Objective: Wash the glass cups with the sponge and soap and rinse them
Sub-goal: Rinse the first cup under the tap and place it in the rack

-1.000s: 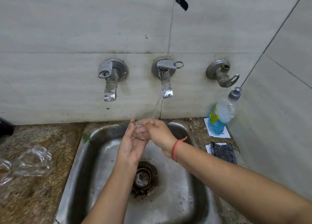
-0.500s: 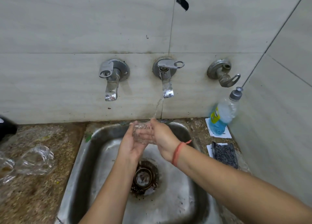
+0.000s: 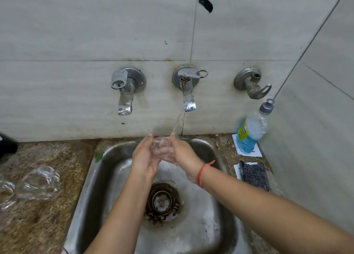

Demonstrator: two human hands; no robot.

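Grey tiled wall [image 3: 95,24], three taps [image 3: 125,93], speckled counter [image 3: 38,225]

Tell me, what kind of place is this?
Probably a kitchen washing-up corner: a steel sink set in a speckled stone counter, a running wall tap on tiles, and a blue dish-soap bottle near a scrub sponge.

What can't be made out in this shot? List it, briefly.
Head view only.
- glass cup: mostly covered by the left hand, the right hand and running water; any soap left is unreadable.
- glasses on the counter: blurred, cut by the left edge; count unclear.
- black object: cut by the left edge.
- bottle label: too small to read.
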